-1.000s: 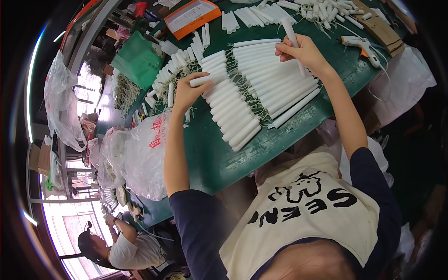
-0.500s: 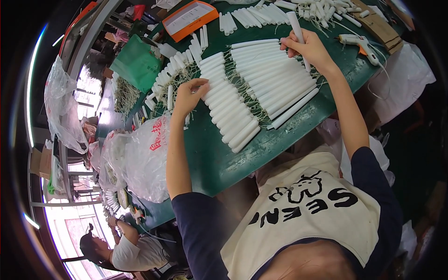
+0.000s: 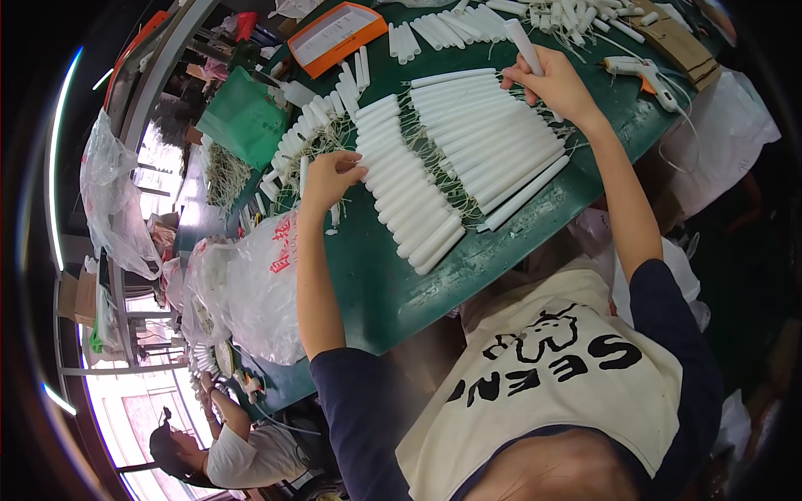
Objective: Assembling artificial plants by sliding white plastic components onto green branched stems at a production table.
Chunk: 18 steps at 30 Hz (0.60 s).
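In my right hand (image 3: 561,83) is a thick white stick (image 3: 524,48), gripped with its top end rising above my fingers. That hand is over the upper right end of a wide row of white sticks (image 3: 489,138) laid side by side. To the left lies a second row of shorter-looking white sticks (image 3: 405,188). Thin pale strings (image 3: 434,154) run between the two rows. My left hand (image 3: 330,179) hovers at the left ends of the second row, thumb and forefinger bent and slightly apart, with nothing visible between them.
A glue gun (image 3: 642,77) with a cord lies on the green table (image 3: 376,292) at the right. Loose white sticks (image 3: 576,21) are heaped at the back, near an orange box (image 3: 338,37). A clear plastic bag (image 3: 259,284) stands left; another person (image 3: 242,451) sits beyond it.
My left hand has drawn slightly left and down, off the edge of the row. The stick in my right hand has tipped a little to the left.
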### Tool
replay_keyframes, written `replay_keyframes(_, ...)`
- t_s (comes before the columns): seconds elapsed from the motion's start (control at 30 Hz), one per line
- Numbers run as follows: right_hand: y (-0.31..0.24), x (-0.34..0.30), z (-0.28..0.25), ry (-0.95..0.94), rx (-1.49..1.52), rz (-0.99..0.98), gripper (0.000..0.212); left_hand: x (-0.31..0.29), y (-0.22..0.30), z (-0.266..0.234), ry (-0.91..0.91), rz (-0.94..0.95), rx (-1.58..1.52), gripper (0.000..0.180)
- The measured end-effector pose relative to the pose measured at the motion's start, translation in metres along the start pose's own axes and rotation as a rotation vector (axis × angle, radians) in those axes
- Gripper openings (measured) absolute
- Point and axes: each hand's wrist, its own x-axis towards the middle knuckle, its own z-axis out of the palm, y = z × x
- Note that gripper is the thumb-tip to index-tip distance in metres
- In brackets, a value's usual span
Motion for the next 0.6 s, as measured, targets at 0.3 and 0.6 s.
replay_keyframes(0.3, -0.006, -0.004, -0.005, 0.028, -0.03, 0.013, 0.024, 0.001, 0.02, 0.0, 0.16, 0.082, 0.526, 0.031)
replay_keyframes(0.6, -0.022, -0.009, -0.007, -0.15, 0.01, -0.055, 0.008, 0.033, 0.129, 0.067, 0.183, 0.675, 0.069, 0.034)
